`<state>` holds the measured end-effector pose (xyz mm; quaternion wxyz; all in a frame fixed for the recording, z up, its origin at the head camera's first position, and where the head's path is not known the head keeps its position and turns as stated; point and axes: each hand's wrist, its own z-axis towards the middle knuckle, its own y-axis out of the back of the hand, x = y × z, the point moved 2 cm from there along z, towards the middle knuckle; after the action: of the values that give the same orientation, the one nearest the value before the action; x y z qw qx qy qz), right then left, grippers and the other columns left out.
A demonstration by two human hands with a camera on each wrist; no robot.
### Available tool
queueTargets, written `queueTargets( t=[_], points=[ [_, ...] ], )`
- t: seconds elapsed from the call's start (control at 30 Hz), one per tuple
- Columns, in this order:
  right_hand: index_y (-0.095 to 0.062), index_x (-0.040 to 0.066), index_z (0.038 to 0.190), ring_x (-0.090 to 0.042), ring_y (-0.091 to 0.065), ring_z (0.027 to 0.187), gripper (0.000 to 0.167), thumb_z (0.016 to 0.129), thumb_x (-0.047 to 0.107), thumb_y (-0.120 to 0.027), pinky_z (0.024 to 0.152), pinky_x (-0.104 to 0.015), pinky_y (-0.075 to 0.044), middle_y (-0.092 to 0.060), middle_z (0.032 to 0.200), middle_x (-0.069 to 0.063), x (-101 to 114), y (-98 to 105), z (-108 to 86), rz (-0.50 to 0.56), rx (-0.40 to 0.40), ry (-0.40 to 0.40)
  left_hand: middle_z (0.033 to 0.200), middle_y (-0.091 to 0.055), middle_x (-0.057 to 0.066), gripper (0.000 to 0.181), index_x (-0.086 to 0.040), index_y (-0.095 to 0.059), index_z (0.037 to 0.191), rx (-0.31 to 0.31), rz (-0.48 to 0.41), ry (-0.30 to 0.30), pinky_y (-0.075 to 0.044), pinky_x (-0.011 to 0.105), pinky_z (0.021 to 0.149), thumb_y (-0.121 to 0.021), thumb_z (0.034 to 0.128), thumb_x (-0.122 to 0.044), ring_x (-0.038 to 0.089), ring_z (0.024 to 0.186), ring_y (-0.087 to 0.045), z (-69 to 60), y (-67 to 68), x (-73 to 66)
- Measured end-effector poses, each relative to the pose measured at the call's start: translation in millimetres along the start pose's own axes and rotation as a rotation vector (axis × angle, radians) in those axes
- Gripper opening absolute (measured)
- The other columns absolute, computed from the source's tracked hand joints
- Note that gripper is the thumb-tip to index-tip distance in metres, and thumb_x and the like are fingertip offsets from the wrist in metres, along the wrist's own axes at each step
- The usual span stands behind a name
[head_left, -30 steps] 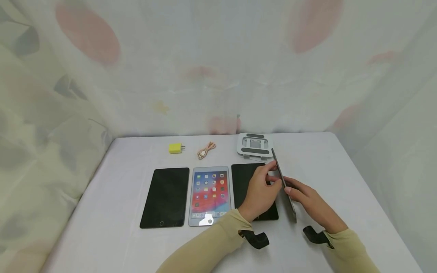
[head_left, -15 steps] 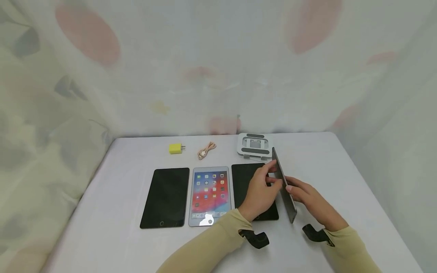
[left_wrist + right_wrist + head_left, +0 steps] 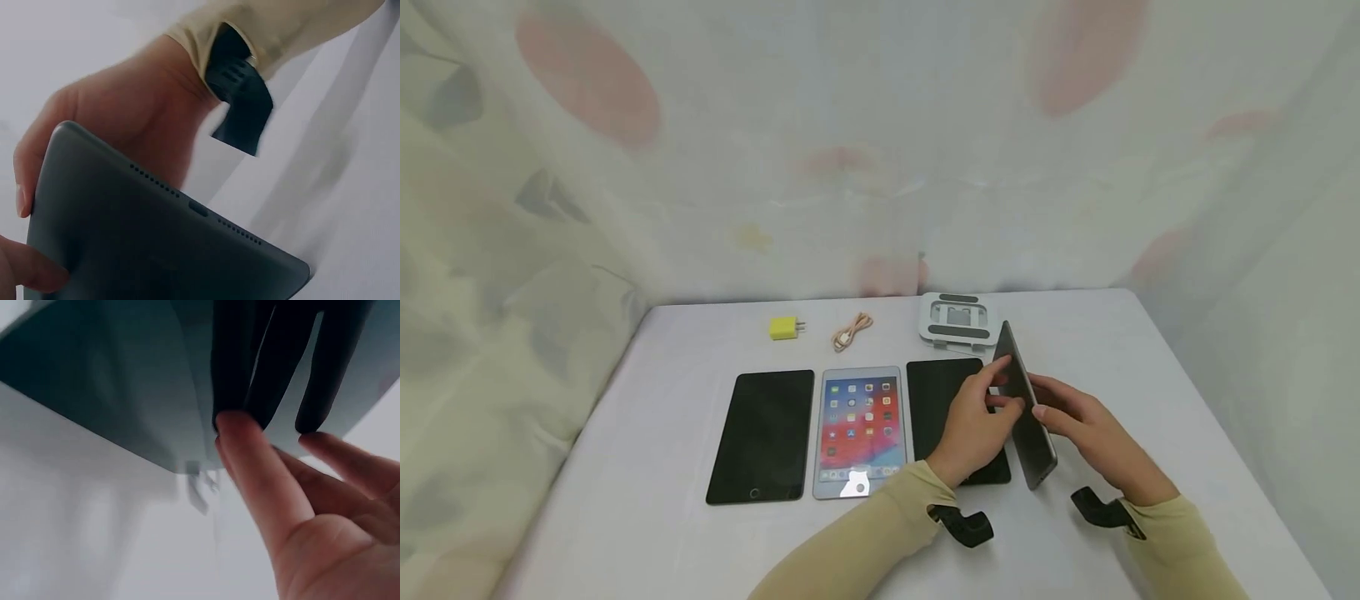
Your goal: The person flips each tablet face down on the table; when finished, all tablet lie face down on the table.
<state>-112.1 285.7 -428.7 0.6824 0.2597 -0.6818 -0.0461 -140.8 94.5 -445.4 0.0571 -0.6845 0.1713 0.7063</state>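
A dark tablet (image 3: pixel 1033 450) stands tilted on edge between my hands, at the right of the row of tablets. My right hand (image 3: pixel 1105 437) grips it by the upper edge, thumb at the rim and fingers on the glossy face, where they are mirrored in the right wrist view. The fingertips of my left hand (image 3: pixel 973 429) touch the dull back. In the left wrist view the back (image 3: pixel 144 237) shows a port and speaker holes. Behind my left hand lies a black tablet (image 3: pixel 936 400), partly covered. Left of it is a white tablet (image 3: pixel 861 425) with a lit screen.
Another black tablet (image 3: pixel 763 437) lies at the left. Farther back are a yellow charger plug (image 3: pixel 784 327), a coiled pink cable (image 3: pixel 852 331) and a folded grey-white stand (image 3: pixel 958 321). Patterned cloth (image 3: pixel 790 167) hangs behind the table.
The tablet between my hands has turned, so more of its back faces the head camera. My right hand has shifted slightly to the right; my left hand has barely moved.
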Motion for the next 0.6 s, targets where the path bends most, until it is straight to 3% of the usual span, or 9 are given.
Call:
queueTargets(
  t=[0.1, 0.17, 0.47, 0.6],
  points=[
    [-0.043, 0.011, 0.166, 0.005, -0.057, 0.135, 0.057, 0.113, 0.027, -0.056, 0.099, -0.017, -0.053, -0.051, 0.164, -0.02, 5.2, 4.8, -2.2, -0.05, -0.018, 0.037, 0.144, -0.06, 0.007, 0.061, -0.032, -0.051, 0.161, 0.002, -0.006, 0.01, -0.059, 0.02, 0.084, -0.069, 0.1029, -0.023, 0.008, 0.111, -0.071, 1.9, -3.1, 2.2],
    [-0.046, 0.013, 0.165, 0.016, -0.055, 0.128, 0.055, 0.113, 0.026, -0.059, 0.099, -0.016, -0.053, -0.055, 0.162, -0.018, 9.3, 8.3, -4.3, -0.098, -0.034, 0.058, 0.144, -0.06, 0.007, 0.062, -0.033, -0.051, 0.16, 0.006, -0.016, 0.016, -0.06, 0.021, 0.083, -0.07, 0.1026, -0.022, 0.01, 0.111, -0.071, 3.1, -5.5, 3.1],
    [-0.057, 0.014, 0.158, 0.014, -0.062, 0.116, 0.051, 0.108, 0.02, -0.067, 0.092, -0.012, -0.055, -0.061, 0.155, -0.015, 18.0, 25.3, -17.6, -0.2, -0.124, 0.097, 0.147, -0.063, 0.009, 0.063, -0.028, -0.052, 0.161, 0.029, 0.082, 0.051, -0.059, 0.026, 0.089, -0.071, 0.1004, -0.022, 0.022, 0.117, -0.07, 6.1, -17.3, 5.9],
    [-0.061, 0.015, 0.155, 0.006, -0.066, 0.113, 0.049, 0.107, 0.017, -0.069, 0.091, -0.01, -0.053, -0.064, 0.149, -0.01, 15.8, 30.7, -22.2, -0.224, -0.158, 0.131, 0.145, -0.067, 0.007, 0.065, -0.028, -0.052, 0.161, 0.04, 0.135, 0.099, -0.058, 0.029, 0.092, -0.071, 0.0995, -0.026, 0.016, 0.116, -0.069, 3.9, -21.6, 7.9]
  ],
)
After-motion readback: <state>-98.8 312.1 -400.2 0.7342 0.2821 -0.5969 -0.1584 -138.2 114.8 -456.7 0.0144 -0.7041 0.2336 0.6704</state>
